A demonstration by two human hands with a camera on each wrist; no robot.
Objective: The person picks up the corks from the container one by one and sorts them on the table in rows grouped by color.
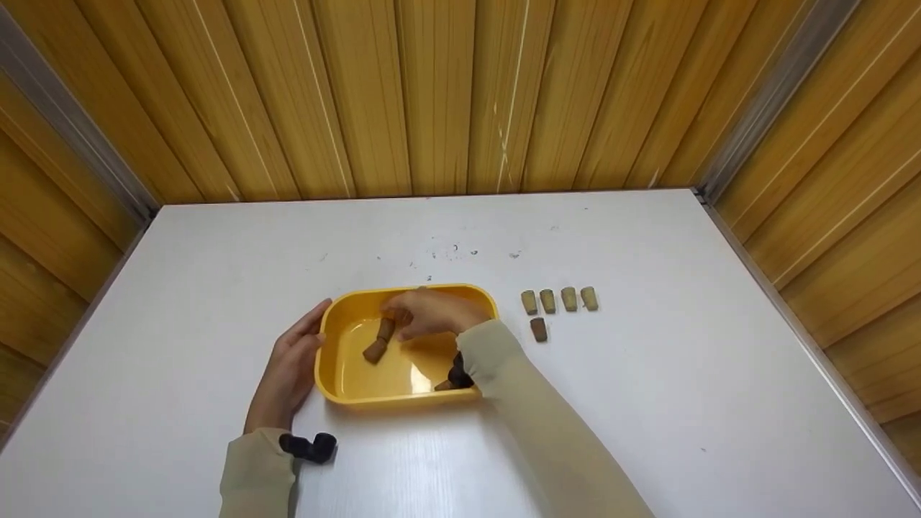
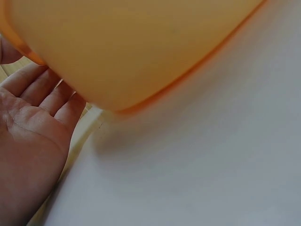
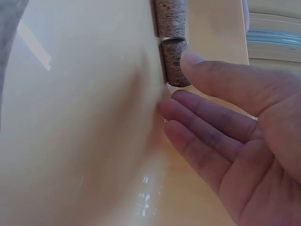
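In the head view my left hand (image 1: 290, 363) rests against the left end of a yellow plastic tray (image 1: 334, 374). Its fingers (image 2: 44, 92) lie rather straight along the outer wall in the left wrist view. Inside the tray, my right hand (image 1: 432, 313) pinches a brown cork stopper (image 3: 174, 63) at thumb and forefinger. The thumb lies on the stopper's side, while the forefinger is mostly hidden in the right wrist view. A second brown stopper (image 1: 375, 351) lies end to end with it. Another brownish piece (image 1: 445, 386) is partly hidden by the right wrist.
Right of the tray, several tan stoppers (image 1: 568, 299) stand in a row on the white table (image 1: 647, 403). One brown stopper (image 1: 538, 329) is in front of that row's left end. Wood-patterned walls (image 1: 432, 101) border the table at the back and sides.
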